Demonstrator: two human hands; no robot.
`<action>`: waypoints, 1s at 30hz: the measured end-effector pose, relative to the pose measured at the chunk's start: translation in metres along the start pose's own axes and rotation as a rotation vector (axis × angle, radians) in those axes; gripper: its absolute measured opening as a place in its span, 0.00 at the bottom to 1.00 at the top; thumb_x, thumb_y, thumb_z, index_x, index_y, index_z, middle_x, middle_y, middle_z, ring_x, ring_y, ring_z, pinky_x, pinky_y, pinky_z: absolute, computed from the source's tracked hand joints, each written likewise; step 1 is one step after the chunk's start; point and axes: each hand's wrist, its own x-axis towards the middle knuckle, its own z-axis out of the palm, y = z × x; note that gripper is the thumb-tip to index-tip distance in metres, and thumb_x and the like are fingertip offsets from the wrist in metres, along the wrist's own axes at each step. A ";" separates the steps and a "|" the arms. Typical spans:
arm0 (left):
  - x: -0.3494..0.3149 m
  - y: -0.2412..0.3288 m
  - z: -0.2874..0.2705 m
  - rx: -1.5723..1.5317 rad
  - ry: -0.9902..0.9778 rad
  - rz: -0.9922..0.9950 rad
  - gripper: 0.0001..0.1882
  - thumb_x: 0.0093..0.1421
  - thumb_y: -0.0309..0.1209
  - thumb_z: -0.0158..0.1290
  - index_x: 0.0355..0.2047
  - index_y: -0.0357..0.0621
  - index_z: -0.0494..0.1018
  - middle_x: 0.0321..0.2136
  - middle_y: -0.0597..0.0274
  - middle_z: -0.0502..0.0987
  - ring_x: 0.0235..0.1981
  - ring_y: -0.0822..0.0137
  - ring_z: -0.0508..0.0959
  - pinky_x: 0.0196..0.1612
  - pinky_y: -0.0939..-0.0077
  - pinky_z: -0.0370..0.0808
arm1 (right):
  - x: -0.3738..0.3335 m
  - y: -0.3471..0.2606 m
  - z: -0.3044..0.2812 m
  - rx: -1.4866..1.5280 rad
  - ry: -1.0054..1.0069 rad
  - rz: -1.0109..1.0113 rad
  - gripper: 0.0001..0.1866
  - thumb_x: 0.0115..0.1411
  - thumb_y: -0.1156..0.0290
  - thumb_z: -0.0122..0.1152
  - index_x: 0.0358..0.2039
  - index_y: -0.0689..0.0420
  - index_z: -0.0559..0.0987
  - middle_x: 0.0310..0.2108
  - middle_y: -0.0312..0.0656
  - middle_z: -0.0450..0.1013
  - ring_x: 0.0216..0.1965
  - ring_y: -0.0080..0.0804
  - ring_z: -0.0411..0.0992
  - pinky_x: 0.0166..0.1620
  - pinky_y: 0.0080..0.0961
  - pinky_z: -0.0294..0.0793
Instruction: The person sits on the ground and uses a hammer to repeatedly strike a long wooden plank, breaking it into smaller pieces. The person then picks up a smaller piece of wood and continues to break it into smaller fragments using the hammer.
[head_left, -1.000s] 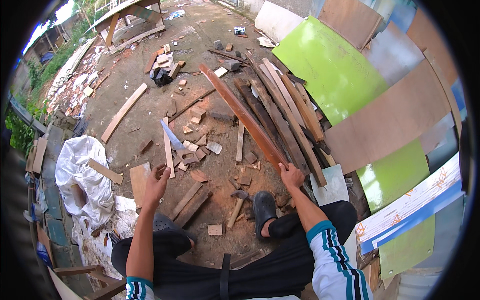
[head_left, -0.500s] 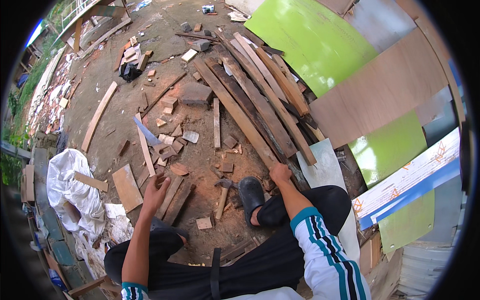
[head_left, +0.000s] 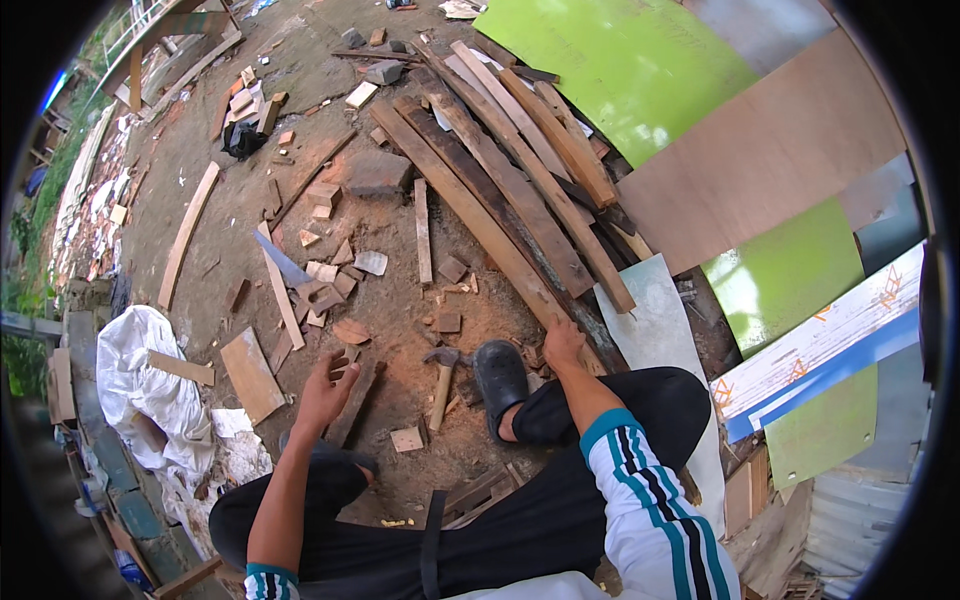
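My right hand is closed on the near end of a long wooden plank, the leftmost of a pile running away from me. Some of its fingers are hidden behind the plank. Open and holding nothing, my left hand hovers over short boards on the ground, its fingers spread and slightly bent. Beside it lies a dark wooden board, partly covered by the hand. A hammer with a wooden handle rests on the dirt between my feet, close to my grey clog.
A handsaw lies across a thin strip of wood, with several offcuts around it. More planks are stacked at the right, beside green and brown sheets. A white sack sits at the left. A grey block lies farther ahead.
My left hand has moved slightly nearer and to the right. The right hand stays at the plank's end, with its fingers a little less bunched. The whole view has shifted slightly.
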 end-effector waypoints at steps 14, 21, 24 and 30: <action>0.007 -0.003 0.027 0.086 -0.123 0.015 0.33 0.65 0.46 0.56 0.61 0.32 0.65 0.52 0.40 0.77 0.52 0.50 0.80 0.54 0.62 0.76 | 0.092 0.037 -0.075 0.120 0.389 0.220 0.39 0.55 0.57 0.68 0.63 0.54 0.62 0.59 0.50 0.65 0.61 0.49 0.64 0.59 0.49 0.66; -0.003 -0.010 0.025 0.132 -0.140 -0.032 0.33 0.66 0.48 0.54 0.61 0.35 0.65 0.52 0.42 0.77 0.53 0.50 0.79 0.55 0.62 0.75 | 0.128 0.069 -0.096 0.153 -0.054 0.412 0.40 0.55 0.57 0.69 0.64 0.53 0.60 0.63 0.50 0.63 0.65 0.49 0.63 0.61 0.49 0.66; -0.003 -0.007 0.027 0.145 -0.126 -0.025 0.33 0.65 0.48 0.55 0.61 0.35 0.66 0.52 0.42 0.77 0.53 0.50 0.79 0.54 0.61 0.75 | 0.138 0.077 -0.100 0.180 -0.118 0.356 0.36 0.56 0.59 0.68 0.62 0.53 0.63 0.60 0.51 0.68 0.61 0.51 0.68 0.60 0.51 0.67; -0.005 -0.002 0.030 0.182 -0.151 -0.026 0.33 0.65 0.48 0.55 0.61 0.36 0.66 0.53 0.43 0.77 0.54 0.49 0.79 0.55 0.60 0.75 | 0.124 0.071 -0.074 0.153 0.109 0.274 0.22 0.58 0.66 0.62 0.52 0.53 0.70 0.50 0.52 0.76 0.54 0.54 0.74 0.54 0.52 0.73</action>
